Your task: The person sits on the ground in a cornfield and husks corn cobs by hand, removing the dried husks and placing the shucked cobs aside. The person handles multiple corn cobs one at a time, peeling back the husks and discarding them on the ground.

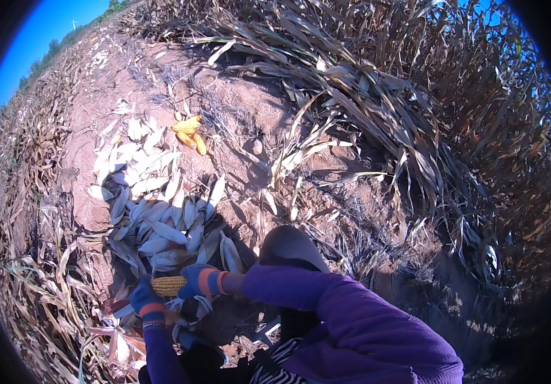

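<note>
A yellow ear of corn lies level between my two gloved hands, its rows of kernels bare in the middle. My left hand, in a blue glove with an orange band, is closed round its left end. Round the right end my right hand, gloved alike, is closed too. Pale husk leaves hang below my right hand; whether they still join the ear I cannot tell. Just beyond my hands lies a heap of corn ears in pale husks.
Several husked yellow ears lie on the bare soil past the heap. Cut corn stalks are piled along the right, before standing dry corn. Dry leaves cover the left side. My knee is right of the heap.
</note>
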A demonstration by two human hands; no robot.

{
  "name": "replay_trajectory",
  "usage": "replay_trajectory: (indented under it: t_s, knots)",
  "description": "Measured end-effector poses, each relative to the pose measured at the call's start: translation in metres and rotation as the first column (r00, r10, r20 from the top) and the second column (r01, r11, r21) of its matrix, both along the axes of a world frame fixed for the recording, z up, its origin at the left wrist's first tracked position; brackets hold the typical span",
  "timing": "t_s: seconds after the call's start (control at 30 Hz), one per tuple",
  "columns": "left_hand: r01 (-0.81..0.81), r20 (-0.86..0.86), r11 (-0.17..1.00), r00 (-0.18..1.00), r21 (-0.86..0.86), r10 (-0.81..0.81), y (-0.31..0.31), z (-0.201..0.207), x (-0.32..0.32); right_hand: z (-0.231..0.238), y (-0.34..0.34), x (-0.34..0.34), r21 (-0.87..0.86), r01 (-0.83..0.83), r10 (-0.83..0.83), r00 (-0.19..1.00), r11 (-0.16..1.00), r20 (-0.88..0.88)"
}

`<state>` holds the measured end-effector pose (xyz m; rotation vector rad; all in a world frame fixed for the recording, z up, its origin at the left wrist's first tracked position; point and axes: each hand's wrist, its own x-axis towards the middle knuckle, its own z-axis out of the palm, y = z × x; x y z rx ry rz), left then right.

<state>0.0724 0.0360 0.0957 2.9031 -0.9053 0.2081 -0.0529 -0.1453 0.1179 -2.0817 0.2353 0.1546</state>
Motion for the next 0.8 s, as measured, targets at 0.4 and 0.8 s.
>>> replay_trajectory:
  t_s: [0.4, 0.8]
  knots:
    - [-0.016, -0.039, 0.995, 0.999, -0.099, 0.012, -0.010, -0.003, 0.000, 0.004, 0.005, -0.015, 0.035, 0.108, -0.108, 0.994, 0.994, 0.007]
    - [-0.168, -0.015, 0.986, 0.986, 0.013, 0.168, -0.010, -0.036, 0.028, -0.007, 0.023, -0.020, -0.031, 0.245, -0.243, 0.969, 0.969, 0.053]
